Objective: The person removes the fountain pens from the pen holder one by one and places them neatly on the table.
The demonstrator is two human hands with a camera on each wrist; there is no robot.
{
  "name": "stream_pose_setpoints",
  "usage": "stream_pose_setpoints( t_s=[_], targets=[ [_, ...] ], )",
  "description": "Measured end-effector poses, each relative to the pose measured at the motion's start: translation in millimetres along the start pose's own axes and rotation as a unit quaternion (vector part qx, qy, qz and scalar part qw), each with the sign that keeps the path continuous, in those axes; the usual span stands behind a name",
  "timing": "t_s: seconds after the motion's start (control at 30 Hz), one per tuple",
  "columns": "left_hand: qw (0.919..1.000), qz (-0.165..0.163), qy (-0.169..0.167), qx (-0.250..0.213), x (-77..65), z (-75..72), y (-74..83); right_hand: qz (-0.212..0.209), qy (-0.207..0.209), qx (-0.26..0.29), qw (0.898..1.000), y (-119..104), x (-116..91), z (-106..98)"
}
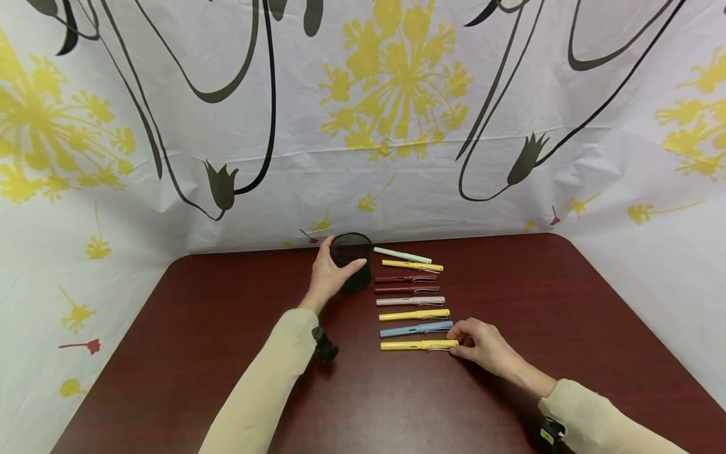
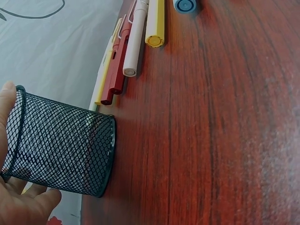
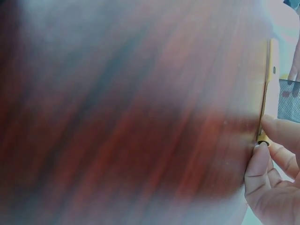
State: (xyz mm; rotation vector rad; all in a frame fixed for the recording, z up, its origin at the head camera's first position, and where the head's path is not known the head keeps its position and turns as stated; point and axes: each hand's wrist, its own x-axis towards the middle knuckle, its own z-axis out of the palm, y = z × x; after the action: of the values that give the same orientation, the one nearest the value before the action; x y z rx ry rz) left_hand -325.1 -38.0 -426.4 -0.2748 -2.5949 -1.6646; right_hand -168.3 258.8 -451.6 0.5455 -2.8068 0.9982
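Note:
My left hand grips a black mesh pen holder at the far edge of the table, with thumb and fingers around its upper part. The holder stands upright beside the far end of a column of pens. At the near end of that column, my right hand pinches the clip end of a yellow pen between thumb and fingers. This pen lies crosswise on the table, its other end pointing left. Just beyond it is a blue pen, close to my right fingertips.
Farther up the column lie another yellow pen, a pale pinkish pen, two dark red pens, one more yellow pen and a light green pen. A patterned white cloth hangs behind the reddish-brown table.

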Motion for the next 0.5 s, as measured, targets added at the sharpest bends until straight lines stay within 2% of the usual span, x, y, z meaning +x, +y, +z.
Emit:
stream_pose_setpoints(
  t_s=[0.5],
  targets=[
    [0.9998, 0.019, 0.0, 0.004, -0.7, 0.7, -5.0, -0.018, -0.008, -0.002, 1.0, 3.2, -2.4, 0.2]
  ],
)
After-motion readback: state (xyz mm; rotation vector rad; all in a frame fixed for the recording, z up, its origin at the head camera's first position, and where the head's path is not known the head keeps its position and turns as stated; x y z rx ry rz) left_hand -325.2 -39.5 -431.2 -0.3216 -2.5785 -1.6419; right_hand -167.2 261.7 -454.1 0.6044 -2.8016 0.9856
